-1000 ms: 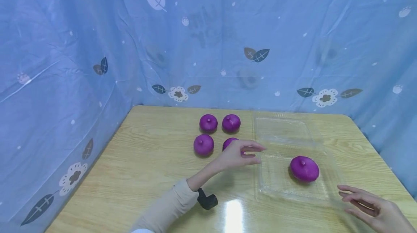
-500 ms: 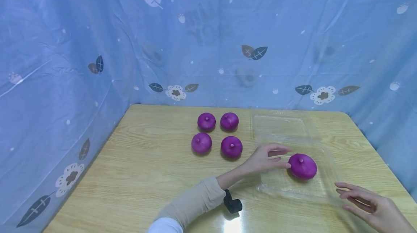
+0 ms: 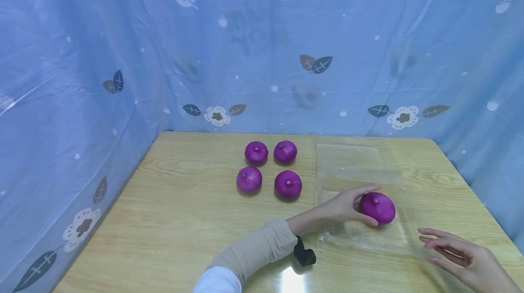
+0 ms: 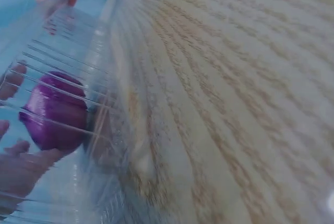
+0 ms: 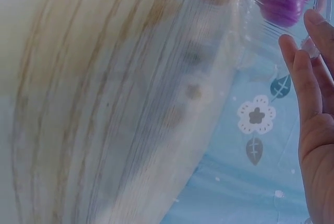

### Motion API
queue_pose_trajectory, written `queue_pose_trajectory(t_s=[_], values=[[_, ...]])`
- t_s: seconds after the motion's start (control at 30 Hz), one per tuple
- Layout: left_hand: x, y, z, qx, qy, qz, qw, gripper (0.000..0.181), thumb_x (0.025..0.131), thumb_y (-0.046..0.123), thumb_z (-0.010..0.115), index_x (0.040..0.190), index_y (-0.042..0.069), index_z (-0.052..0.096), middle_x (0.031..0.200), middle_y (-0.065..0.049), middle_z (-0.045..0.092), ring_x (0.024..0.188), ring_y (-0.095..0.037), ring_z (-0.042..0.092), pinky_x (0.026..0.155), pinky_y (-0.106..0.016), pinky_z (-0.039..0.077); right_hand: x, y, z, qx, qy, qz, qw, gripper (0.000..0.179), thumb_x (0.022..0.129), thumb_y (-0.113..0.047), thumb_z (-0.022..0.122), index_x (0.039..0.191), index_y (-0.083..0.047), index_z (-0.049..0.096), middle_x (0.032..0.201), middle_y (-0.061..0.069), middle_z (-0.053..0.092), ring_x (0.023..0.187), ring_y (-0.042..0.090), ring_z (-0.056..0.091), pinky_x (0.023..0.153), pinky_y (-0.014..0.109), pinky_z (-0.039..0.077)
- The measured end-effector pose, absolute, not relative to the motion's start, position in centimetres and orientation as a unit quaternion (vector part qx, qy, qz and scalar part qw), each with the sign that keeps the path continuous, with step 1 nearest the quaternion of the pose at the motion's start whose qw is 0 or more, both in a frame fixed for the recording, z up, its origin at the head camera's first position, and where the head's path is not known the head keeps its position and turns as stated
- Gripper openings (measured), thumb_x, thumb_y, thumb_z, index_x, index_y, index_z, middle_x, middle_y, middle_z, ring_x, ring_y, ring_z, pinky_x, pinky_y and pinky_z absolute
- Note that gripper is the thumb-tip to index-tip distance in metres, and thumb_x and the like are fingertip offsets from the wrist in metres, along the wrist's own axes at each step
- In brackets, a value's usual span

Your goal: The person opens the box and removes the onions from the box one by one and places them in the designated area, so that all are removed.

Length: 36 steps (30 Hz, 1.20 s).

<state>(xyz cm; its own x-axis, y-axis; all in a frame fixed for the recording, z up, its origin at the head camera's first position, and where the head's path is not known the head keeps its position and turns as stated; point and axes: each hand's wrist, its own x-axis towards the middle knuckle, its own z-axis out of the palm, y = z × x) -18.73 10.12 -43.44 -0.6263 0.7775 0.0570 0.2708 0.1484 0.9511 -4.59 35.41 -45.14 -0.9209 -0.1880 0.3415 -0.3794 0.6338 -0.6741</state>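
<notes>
A purple onion (image 3: pixel 382 206) sits in the base of a clear plastic clamshell box (image 3: pixel 360 240), whose lid lies folded back behind it. My left hand (image 3: pixel 341 206) reaches into the box and curls round this onion, thumb at its near side and fingers at its far side. Through the ribbed plastic, the left wrist view shows the onion (image 4: pixel 57 112) beside the thumb and fingers. My right hand (image 3: pixel 468 256) hovers by the box's right edge, fingers loosely bent and thumb apart. In the right wrist view, the right fingers (image 5: pixel 302 80) are close to a clear plastic corner; contact is unclear.
Several more purple onions stand in two rows left of the box, among them a near right one (image 3: pixel 288 184) and a near left one (image 3: pixel 249 179). A patterned blue curtain (image 3: pixel 262 56) hangs behind the wooden table (image 3: pixel 184 211). A black wrist camera (image 3: pixel 304 254) hangs under the left forearm.
My left hand has moved right, from beside the near right onion in the rows to around the onion in the box. The right hand has stayed nearly still.
</notes>
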Motion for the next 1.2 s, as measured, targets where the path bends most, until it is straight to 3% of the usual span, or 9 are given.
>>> queue_pose_trajectory(t_s=[0.23,0.43,0.67,0.8,1.1,1.2], values=[[-19.08,10.50,-43.52,0.350,0.704,0.562,0.258,0.075,0.081,-0.008,0.070,0.147,0.009,0.038,0.152,-0.001,0.035,0.127,-0.012,0.046,0.094,-0.012,0.044,-4.56,35.35,-45.02,0.148,-0.899,0.397,0.113,0.033,0.071,0.016,0.073,0.093,-0.008,0.068,0.117,-0.026,0.056,0.095,-0.011,0.059,0.066,0.007,0.052],[-18.80,10.73,-43.30,0.334,0.702,0.570,0.268,0.073,0.080,-0.011,0.069,0.144,0.009,0.041,0.148,-0.001,0.041,0.128,-0.011,0.046,0.095,-0.014,0.044,-4.53,35.43,-45.05,0.128,-0.904,0.396,0.096,0.030,0.073,0.013,0.074,0.094,-0.008,0.069,0.116,-0.027,0.056,0.093,-0.011,0.059,0.065,0.009,0.052],[-18.55,10.47,-43.39,0.329,0.732,0.539,0.255,0.068,0.078,-0.004,0.075,0.138,0.015,0.051,0.138,0.005,0.050,0.127,-0.014,0.047,0.098,-0.019,0.044,-4.66,35.35,-45.24,0.099,-0.910,0.398,0.068,0.026,0.074,0.009,0.074,0.094,-0.007,0.069,0.113,-0.031,0.054,0.091,-0.010,0.059,0.063,0.011,0.054],[-18.53,10.38,-43.57,0.348,0.740,0.514,0.258,0.066,0.077,-0.002,0.077,0.136,0.014,0.053,0.132,0.004,0.055,0.121,-0.010,0.050,0.096,-0.017,0.044,-4.74,35.36,-45.41,0.094,-0.909,0.402,0.059,0.024,0.074,0.008,0.075,0.094,-0.005,0.069,0.113,-0.032,0.053,0.090,-0.010,0.060,0.062,0.012,0.054],[-18.43,10.48,-43.90,0.401,0.761,0.450,0.239,0.062,0.078,0.003,0.077,0.135,0.013,0.053,0.140,0.003,0.049,0.129,-0.011,0.044,0.101,-0.014,0.037,-4.74,35.52,-45.78,0.114,-0.900,0.414,0.073,0.027,0.073,0.013,0.073,0.094,-0.003,0.068,0.114,-0.030,0.054,0.092,-0.009,0.060,0.063,0.012,0.055],[-18.31,10.55,-43.81,0.410,0.758,0.444,0.244,0.066,0.078,0.001,0.077,0.137,0.013,0.049,0.141,0.002,0.049,0.127,-0.010,0.046,0.095,-0.009,0.040,-4.81,35.57,-45.80,0.117,-0.899,0.417,0.074,0.027,0.073,0.014,0.073,0.095,-0.002,0.068,0.115,-0.029,0.055,0.093,-0.010,0.060,0.063,0.013,0.055]])
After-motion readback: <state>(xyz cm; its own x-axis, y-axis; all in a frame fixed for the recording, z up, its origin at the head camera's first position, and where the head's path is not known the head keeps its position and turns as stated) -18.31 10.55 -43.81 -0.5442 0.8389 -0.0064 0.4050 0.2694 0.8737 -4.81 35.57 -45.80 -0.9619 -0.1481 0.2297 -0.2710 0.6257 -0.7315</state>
